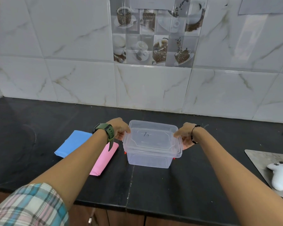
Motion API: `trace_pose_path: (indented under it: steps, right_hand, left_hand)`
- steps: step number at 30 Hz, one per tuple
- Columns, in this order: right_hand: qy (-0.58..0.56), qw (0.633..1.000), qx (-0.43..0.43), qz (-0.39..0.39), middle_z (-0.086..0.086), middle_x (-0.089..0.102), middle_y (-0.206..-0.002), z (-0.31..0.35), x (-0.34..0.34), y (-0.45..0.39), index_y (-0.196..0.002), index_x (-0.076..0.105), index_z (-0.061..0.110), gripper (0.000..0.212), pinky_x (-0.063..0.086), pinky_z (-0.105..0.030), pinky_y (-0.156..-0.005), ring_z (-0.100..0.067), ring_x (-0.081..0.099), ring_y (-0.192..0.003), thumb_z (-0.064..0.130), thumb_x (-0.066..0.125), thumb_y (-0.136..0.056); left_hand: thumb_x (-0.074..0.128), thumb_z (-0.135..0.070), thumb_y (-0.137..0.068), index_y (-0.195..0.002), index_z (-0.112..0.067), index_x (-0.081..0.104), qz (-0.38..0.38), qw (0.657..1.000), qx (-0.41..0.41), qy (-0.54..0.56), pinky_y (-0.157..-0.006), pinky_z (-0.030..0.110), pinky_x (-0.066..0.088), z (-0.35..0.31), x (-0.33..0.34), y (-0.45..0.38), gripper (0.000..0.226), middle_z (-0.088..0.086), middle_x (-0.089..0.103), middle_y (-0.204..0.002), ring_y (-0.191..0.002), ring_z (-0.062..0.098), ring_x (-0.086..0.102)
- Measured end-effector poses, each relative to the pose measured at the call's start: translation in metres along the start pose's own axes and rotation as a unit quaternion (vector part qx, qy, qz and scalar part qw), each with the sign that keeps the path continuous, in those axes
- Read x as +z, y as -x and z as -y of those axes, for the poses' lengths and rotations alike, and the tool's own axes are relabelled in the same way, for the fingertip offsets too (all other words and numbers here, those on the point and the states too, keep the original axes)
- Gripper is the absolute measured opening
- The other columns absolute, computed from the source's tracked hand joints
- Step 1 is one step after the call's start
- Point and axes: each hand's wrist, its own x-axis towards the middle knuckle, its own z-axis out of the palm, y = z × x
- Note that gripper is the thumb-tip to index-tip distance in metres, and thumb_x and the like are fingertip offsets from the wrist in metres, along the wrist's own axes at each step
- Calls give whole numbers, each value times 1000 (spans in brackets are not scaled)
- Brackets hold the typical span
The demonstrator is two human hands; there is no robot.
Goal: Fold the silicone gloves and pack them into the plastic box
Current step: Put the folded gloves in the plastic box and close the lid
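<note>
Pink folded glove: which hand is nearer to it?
Left. The left hand grips the box lid's left edge, just above the pink glove; the right hand grips the lid's far side.

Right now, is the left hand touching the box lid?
Touching. The head view shows the left hand with fingers curled on the left edge of the lid of the plastic box.

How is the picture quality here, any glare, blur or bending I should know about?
Head view: bright glare streaks on the wall tiles, strongest at upper right; the wide lens bows the tile lines and the counter edge; the far corners look soft; the clear box and its lid are sharp enough to see through, and the left hand and right hand look crisp.
</note>
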Motion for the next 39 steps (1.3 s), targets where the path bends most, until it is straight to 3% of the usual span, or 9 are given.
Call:
trace_pose_path:
  steps: [7,12,15,18,23,28,33,36,39]
  right_hand:
    - [-43,989,-138,-24,-22,64,-84,-25,5,35,-92,54,0,11,60,-48,-67,-35,68,-69,-8,52,-86]
    - [-69,963,-248,-85,-9,60,-78,-53,19,51,-85,57,13,21,60,-34,-61,-22,68,-69,-8,55,-84]
    - [-79,948,-292,-102,-10,62,-81,-71,32,60,-83,59,15,22,59,-25,-60,-17,65,-68,-7,58,-84]
    - [-36,933,-326,-150,-3,63,-77,-84,41,65,-83,59,9,15,57,-29,-71,-15,61,-69,-5,63,-80]
    - [2,909,-370,-191,-5,69,-82,-107,56,75,-83,62,7,12,48,-2,-70,-12,65,-76,-2,69,-78]
    - [29,893,-406,-192,6,67,-76,-127,65,80,-75,58,22,28,45,1,-71,-5,65,-74,-4,68,-78]
    - [98,879,-425,-194,-11,75,-88,-144,71,72,-74,57,10,16,57,-31,-81,-24,71,-90,1,69,-81]
    - [126,869,-444,-176,1,72,-96,-152,74,65,-73,59,6,14,51,-8,-83,-17,67,-103,0,69,-81]
    - [170,858,-454,-170,-3,73,-98,-156,78,60,-75,61,5,12,49,-11,-85,-18,67,-104,-4,67,-79]
  left_hand:
    - [59,0,-87,-91,-1,57,-24,993,114,-13,-69,32,55,19,-9,45,5,13,58,-81,-69,22,58]
    - [63,-4,-87,-75,-14,52,-50,983,175,-14,-62,21,47,55,-8,64,19,2,54,-74,-67,14,52]
    - [66,-5,-85,-78,-15,54,-65,974,217,-19,-72,26,50,75,-4,71,17,3,57,-79,-73,15,54]
    - [64,-7,-87,-79,-17,55,-83,963,257,-15,-69,14,48,91,4,79,16,-3,60,-78,-72,11,56]
    - [63,-7,-88,-85,-18,58,-133,945,295,-51,-70,-2,44,117,21,91,12,-7,64,-83,-78,4,60]
    - [66,-12,-87,-98,-6,65,-114,930,323,-134,-83,23,50,139,24,99,13,3,69,-98,-89,17,63]
    - [63,-13,-88,-101,-2,65,-69,908,342,-231,-84,42,53,144,23,100,16,13,71,-104,-94,28,66]
    - [59,-10,-90,-102,0,65,-52,898,346,-267,-83,38,54,145,24,98,16,13,71,-110,-96,28,67]
    - [57,-4,-89,-104,0,65,-50,889,353,-286,-85,32,52,148,26,95,17,12,71,-112,-100,27,67]
